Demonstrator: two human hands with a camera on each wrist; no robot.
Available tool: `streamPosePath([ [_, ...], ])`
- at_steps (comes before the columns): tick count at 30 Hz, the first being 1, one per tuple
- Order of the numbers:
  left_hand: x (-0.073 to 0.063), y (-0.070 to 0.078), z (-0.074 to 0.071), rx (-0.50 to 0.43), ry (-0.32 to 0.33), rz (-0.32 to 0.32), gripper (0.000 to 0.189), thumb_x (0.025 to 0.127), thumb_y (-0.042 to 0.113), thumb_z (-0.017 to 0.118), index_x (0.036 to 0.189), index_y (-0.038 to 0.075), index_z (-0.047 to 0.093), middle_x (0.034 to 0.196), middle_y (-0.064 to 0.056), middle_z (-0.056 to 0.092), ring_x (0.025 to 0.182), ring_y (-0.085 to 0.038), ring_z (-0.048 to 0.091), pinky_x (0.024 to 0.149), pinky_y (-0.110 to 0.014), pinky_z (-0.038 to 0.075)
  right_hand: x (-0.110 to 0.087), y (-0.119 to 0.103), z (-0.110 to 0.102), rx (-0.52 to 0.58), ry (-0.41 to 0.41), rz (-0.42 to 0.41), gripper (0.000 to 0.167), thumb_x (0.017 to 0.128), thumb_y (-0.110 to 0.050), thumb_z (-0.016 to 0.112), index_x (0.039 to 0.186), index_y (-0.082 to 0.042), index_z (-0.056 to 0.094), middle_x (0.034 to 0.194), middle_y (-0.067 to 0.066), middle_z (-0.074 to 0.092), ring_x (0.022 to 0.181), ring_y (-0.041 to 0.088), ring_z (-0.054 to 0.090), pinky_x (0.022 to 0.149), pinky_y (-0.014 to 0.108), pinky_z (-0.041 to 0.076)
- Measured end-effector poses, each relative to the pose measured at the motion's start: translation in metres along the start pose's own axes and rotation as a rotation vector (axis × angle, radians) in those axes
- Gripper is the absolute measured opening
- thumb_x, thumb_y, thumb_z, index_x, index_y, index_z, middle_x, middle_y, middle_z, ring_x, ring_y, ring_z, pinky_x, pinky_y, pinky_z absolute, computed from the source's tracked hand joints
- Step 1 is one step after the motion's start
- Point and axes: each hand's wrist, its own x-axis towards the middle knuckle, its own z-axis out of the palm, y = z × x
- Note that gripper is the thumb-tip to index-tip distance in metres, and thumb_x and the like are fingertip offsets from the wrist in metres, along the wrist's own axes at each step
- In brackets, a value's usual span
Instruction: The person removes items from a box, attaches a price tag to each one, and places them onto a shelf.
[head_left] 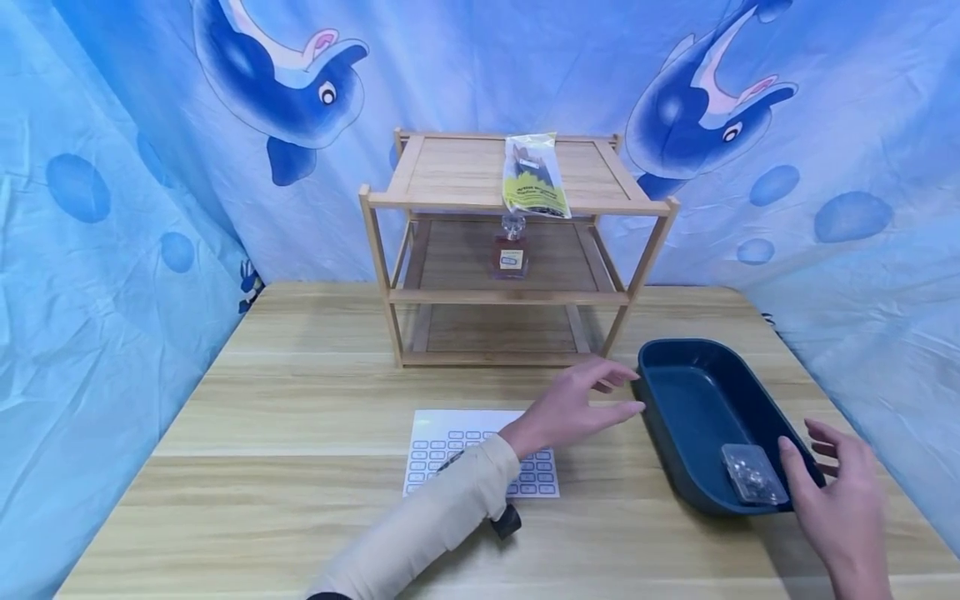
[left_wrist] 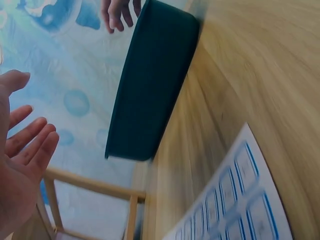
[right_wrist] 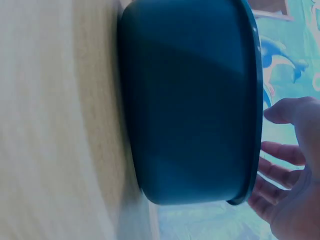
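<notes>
A dark teal plastic basin (head_left: pixel 701 400) stands on the table's right side. Inside its near end lies a small clear plastic box (head_left: pixel 753 473) with contents too small to make out. My left hand (head_left: pixel 581 406) hovers by the basin's left side, thumb and fingers spread apart and holding nothing; the left wrist view shows a gap between that hand (left_wrist: pixel 27 150) and the basin (left_wrist: pixel 152 85). At the near right corner is my right hand (head_left: pixel 836 496), its fingers loosely bent around the rim's outside. In the right wrist view its fingertips (right_wrist: pixel 270 192) are at the rim, perhaps touching it.
A wooden three-tier rack (head_left: pixel 517 296) stands at the back. It carries a yellow-and-clear packet (head_left: pixel 534 177) on top and a glass bottle (head_left: pixel 511 254) on the middle shelf. Beneath my left forearm lies a white sheet with blue-outlined boxes (head_left: pixel 536 479). Blue dolphin-print curtains (head_left: pixel 480 75) surround the table.
</notes>
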Motion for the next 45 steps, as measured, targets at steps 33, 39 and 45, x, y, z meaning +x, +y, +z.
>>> streamPosePath([
  [33, 0.071, 0.026, 0.101, 0.398, -0.418, -0.011, 0.06, 0.099, 0.052, 0.066, 0.15, 0.025, 0.053, 0.147, 0.017, 0.054, 0.133, 0.01, 0.043, 0.111, -0.01, 0.023, -0.002, 0.022, -0.012, -0.099, -0.021, 0.152, 0.039, 0.1, -0.013, 0.065, 0.13, 0.012, 0.061, 0.121, 0.03, 0.059, 0.079, -0.027, 0.029, 0.066, -0.002, 0.029],
  [39, 0.078, 0.026, 0.11, 0.437, -0.474, -0.07, 0.065, 0.097, 0.056, 0.067, 0.153, 0.029, 0.049, 0.15, 0.02, 0.05, 0.137, 0.01, 0.037, 0.112, -0.011, 0.024, -0.003, 0.023, -0.01, -0.086, -0.023, 0.147, 0.039, 0.1, -0.012, 0.065, 0.129, 0.013, 0.062, 0.12, 0.029, 0.059, 0.078, -0.028, 0.031, 0.066, -0.003, 0.031],
  [45, 0.083, 0.028, 0.119, 0.423, -0.54, -0.137, 0.068, 0.095, 0.057, 0.068, 0.155, 0.032, 0.047, 0.149, 0.022, 0.05, 0.134, 0.011, 0.039, 0.108, -0.01, 0.03, -0.004, 0.023, -0.009, -0.082, -0.01, 0.162, 0.039, 0.101, -0.013, 0.064, 0.131, 0.012, 0.061, 0.119, 0.027, 0.059, 0.078, -0.027, 0.032, 0.066, -0.003, 0.03],
])
